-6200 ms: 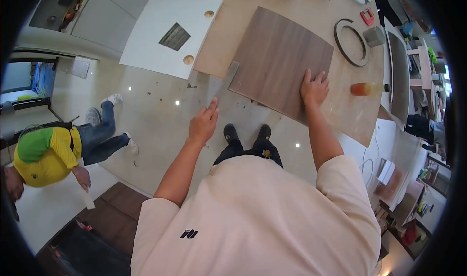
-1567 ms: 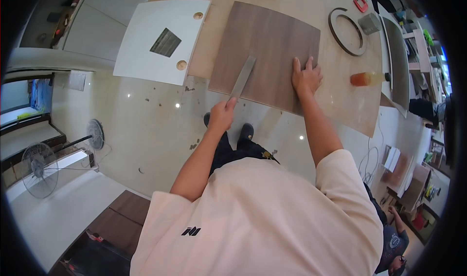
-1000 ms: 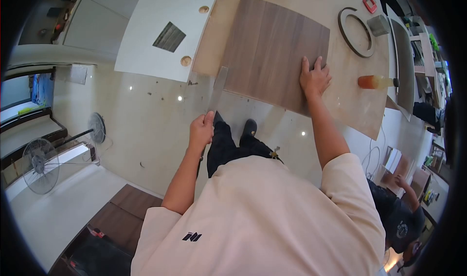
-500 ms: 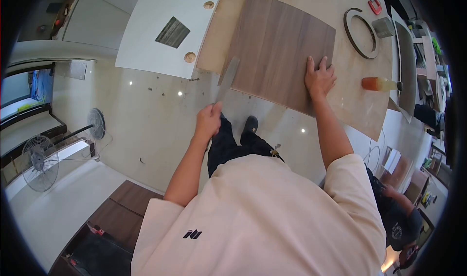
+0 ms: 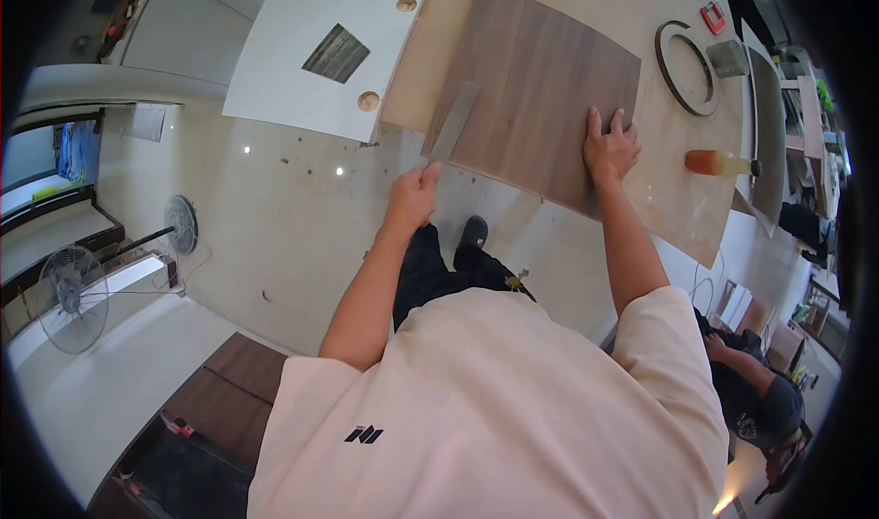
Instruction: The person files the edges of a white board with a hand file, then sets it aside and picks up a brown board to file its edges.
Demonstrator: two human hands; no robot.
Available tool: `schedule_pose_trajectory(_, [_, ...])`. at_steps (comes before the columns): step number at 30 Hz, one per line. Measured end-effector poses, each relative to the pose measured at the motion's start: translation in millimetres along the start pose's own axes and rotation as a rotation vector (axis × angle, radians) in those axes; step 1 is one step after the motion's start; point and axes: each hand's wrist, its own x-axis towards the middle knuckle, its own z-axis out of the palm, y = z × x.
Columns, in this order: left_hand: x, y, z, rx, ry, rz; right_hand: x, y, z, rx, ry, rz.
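Observation:
My left hand (image 5: 413,196) is closed around the near end of a long flat grey file (image 5: 451,127). The file slants up and to the right, its blade lying across the left front corner of a brown wood-grain panel (image 5: 540,89). Flat on that panel, near its right edge, rests my right hand (image 5: 612,151) with fingers spread. The panel lies on a light wooden worktable (image 5: 678,203), its front edge toward my body. The file's handle is hidden inside my left fist.
A white panel (image 5: 275,80) with two round holes and a dark sample piece (image 5: 337,54) lies at the left. On the right are a roll of edge banding (image 5: 664,61), a metal can (image 5: 728,59), a bottle (image 5: 719,163) and a red clamp (image 5: 712,17). Another person (image 5: 755,382) is at the lower right.
My left hand has moved forward and to the right, pushing the file farther over the panel's corner. My right hand stays on the panel; the whole view has shifted slightly.

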Motion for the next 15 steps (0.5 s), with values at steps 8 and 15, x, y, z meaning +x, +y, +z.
schedule_pose_trajectory(8, [-42,-13,-26,0.000,0.000,-0.170,-6,2,0,-0.014,-0.009,-0.002])
schedule_pose_trajectory(15, [0,8,-1,0.077,-0.025,0.017,-2,-1,-4,-0.015,-0.005,-0.009])
